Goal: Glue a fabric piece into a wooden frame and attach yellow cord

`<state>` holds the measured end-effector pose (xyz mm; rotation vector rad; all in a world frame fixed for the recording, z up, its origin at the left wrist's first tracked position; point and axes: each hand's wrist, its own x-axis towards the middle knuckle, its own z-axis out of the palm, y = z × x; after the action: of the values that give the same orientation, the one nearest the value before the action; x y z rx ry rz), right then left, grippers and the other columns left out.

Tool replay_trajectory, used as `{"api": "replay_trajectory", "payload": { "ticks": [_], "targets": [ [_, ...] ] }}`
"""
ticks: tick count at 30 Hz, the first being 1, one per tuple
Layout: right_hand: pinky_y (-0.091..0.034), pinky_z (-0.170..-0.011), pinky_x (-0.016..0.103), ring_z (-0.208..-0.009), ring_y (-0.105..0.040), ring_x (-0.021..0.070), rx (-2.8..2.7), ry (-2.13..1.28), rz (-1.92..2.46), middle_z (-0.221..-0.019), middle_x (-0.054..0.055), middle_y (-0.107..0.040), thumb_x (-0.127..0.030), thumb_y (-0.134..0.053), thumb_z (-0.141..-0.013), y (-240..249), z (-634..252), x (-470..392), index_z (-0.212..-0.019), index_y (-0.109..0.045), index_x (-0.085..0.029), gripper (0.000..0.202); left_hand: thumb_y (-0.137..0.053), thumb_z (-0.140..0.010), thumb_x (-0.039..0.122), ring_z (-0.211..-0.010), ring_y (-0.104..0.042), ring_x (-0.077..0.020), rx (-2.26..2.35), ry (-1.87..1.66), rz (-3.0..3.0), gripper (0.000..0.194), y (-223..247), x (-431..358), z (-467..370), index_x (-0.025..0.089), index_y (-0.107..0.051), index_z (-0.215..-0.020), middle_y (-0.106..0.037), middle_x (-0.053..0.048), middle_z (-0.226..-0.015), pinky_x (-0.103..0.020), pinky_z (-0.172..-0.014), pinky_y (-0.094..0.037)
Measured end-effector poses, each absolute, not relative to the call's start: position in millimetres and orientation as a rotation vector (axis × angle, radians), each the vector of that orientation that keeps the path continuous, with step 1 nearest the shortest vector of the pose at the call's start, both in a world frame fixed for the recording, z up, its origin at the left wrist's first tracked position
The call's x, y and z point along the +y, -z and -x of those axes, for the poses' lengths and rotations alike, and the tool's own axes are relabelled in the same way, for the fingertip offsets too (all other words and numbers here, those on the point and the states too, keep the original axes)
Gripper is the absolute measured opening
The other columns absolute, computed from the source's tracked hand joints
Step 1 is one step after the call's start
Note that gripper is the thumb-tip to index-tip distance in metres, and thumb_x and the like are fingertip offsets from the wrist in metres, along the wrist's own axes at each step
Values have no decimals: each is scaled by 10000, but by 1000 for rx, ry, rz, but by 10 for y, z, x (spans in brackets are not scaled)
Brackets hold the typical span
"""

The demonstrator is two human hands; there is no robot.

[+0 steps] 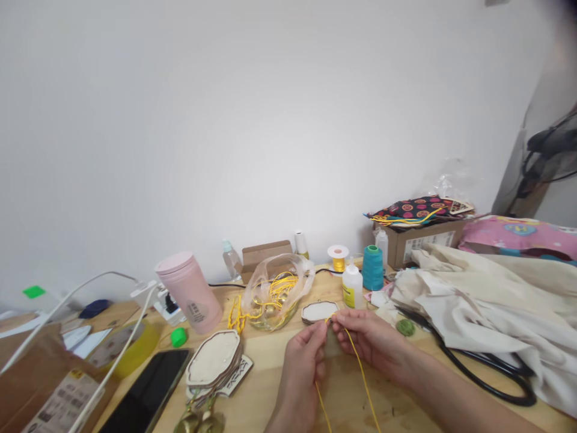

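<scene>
Between my two hands runs a yellow cord (360, 365), its two strands hanging toward the table's front edge. My left hand (307, 353) pinches it between thumb and forefinger. Close against it, my right hand (363, 334) pinches the same cord at its fingertips. The small part of the cord where the fingertips meet is mostly hidden. Just behind my fingers lies a small stack of white plaques with brown borders (319, 311). A larger stack of similar plaques (213, 359) sits to the left, with brass bells (211, 420) at its front.
A plastic bag of yellow cords (288, 287), a glue bottle (352, 285), a teal thread cone (373, 269) and a yellow spool (338, 258) stand behind. Left are a pink tumbler (190, 293) and a phone (146, 392). Right lie black scissors (478, 367) and cream cloth (487, 300).
</scene>
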<state>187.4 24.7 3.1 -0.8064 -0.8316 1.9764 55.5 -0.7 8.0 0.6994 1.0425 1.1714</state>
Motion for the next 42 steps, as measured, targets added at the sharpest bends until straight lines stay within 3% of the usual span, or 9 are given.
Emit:
{"api": "replay_trajectory", "payload": {
  "ticks": [6, 10, 13, 17, 21, 27, 35, 39, 42],
  "targets": [
    [-372, -493, 130, -504, -475, 17, -859, -1942, 787, -667, -19, -557, -243, -646, -665, -27, -1847, 255, -700, -601, -121, 135, -662, -599, 371, -357, -113, 4, 1071, -1172, -703, 259, -27, 20, -543, 132, -588, -667, -282, 107, -460, -142, -320, -45],
    [-206, -352, 126, -372, -300, -7, -945, -1893, 780, -535, -57, -461, -263, -643, -648, -65, -1837, 261, -634, -569, -109, 171, -648, -608, 390, -349, -93, -4, 1088, -1178, -713, 268, -29, 22, -543, 133, -571, -614, -217, 123, -407, -149, -322, -45],
    [-84, -336, 153, -346, -157, -5, -1002, -1885, 813, -465, -92, -348, -295, -640, -628, -81, -1847, 271, -611, -529, -121, 206, -643, -613, 388, -353, -88, -8, 1098, -1185, -711, 263, -46, 20, -543, 135, -568, -619, -199, 128, -397, -150, -327, -47],
    [-46, -345, 178, -361, -112, 13, -1081, -1828, 886, -480, -99, -308, -322, -602, -634, -104, -1850, 273, -644, -498, -147, 204, -653, -599, 386, -356, -88, -10, 1096, -1186, -713, 267, -70, 15, -541, 137, -562, -637, -198, 129, -405, -155, -333, -42],
    [-84, -346, 188, -346, -154, 28, -1231, -1662, 950, -444, -92, -316, -343, -513, -690, -134, -1811, 253, -628, -516, -151, 202, -641, -602, 399, -370, -87, -18, 1082, -1189, -724, 283, -80, -1, -549, 135, -557, -658, -184, 128, -420, -163, -339, -45],
    [-292, -500, 208, -522, -396, 95, -1480, -1298, 967, -516, -33, -466, -316, -536, -679, -112, -1767, 223, -591, -597, -145, 201, -611, -634, 353, -421, -136, -36, 1061, -1198, -788, 246, -52, 4, -554, 127, -557, -713, -227, 102, -472, -161, -362, -77],
    [-313, -530, 223, -562, -477, 123, -1944, -663, 1076, -620, -3, -593, -186, -474, -735, -85, -1818, 185, -718, -621, -214, 150, -548, -684, 272, -428, -134, -48, 1102, -1156, -913, 153, -71, -10, -556, 135, -533, -619, -240, 85, -467, -178, -365, -65],
    [-331, -551, 229, -613, -514, 140, -2003, -587, 1055, -682, 14, -622, -174, -457, -750, -112, -1837, 182, -720, -623, -223, 176, -518, -717, 319, -474, -266, -59, 1119, -1187, -963, 236, -75, -24, -545, 136, -515, -568, -344, 49, -519, -168, -390, -179],
    [-346, -557, 226, -624, -520, 140, -1983, -628, 1056, -674, 15, -612, -150, -460, -743, -124, -1848, 193, -726, -648, -224, 203, -539, -710, 354, -517, -320, -64, 1117, -1163, -977, 250, -34, 1, -528, 115, -587, -653, -401, 29, -567, -165, -423, -220]
  ]
}}
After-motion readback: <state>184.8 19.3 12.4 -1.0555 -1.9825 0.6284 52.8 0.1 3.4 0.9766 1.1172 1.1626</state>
